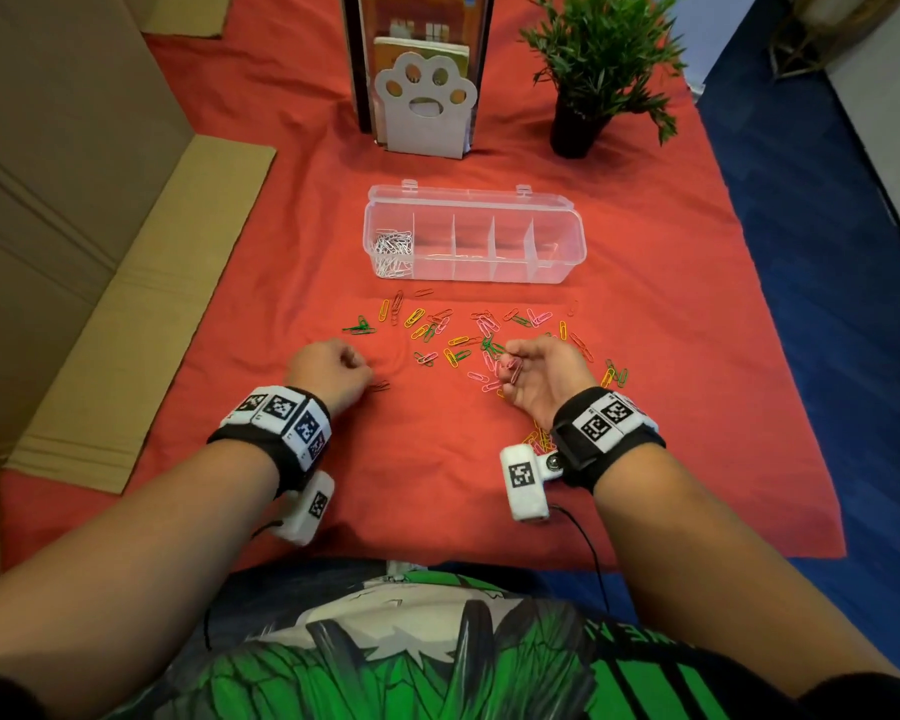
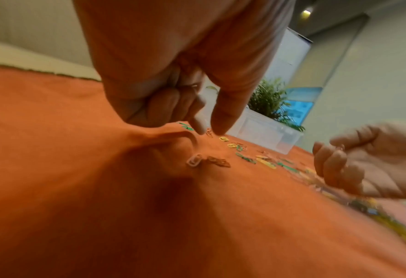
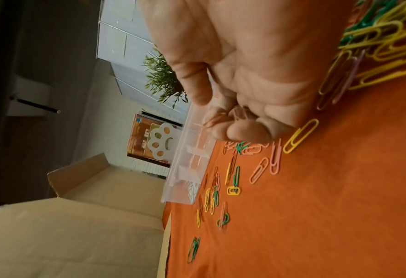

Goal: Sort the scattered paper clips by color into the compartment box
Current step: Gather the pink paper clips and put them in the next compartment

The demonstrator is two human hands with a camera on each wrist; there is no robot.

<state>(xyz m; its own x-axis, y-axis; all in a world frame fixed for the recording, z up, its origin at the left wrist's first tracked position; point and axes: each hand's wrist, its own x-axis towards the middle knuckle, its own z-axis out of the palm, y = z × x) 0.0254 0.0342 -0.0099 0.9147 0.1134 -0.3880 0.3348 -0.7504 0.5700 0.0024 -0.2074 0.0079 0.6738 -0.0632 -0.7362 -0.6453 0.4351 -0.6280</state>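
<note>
My left hand [image 1: 328,368] is low over the red cloth [image 1: 427,485] covering the desk, its fingers [image 2: 198,120] curled, forefinger and thumb tips close together just above a small dark paper clip [image 1: 380,387]; whether they pinch anything I cannot tell. My right hand [image 1: 539,379] is turned palm-up, fingers curled around a few red paper clips [image 1: 513,367]. By my right wrist lies a heap of yellow and green paper clips [image 3: 385,33]. Beyond both hands spread the scattered paper clips [image 1: 458,330] in yellow, green, pink and red. Farther on stands the clear plastic compartment box [image 1: 474,236], lid open, with white paper clips [image 1: 393,246] in its leftmost compartment. Behind it stand a white paw-shaped holder [image 1: 424,103] and a green potted plant [image 1: 601,59].
</note>
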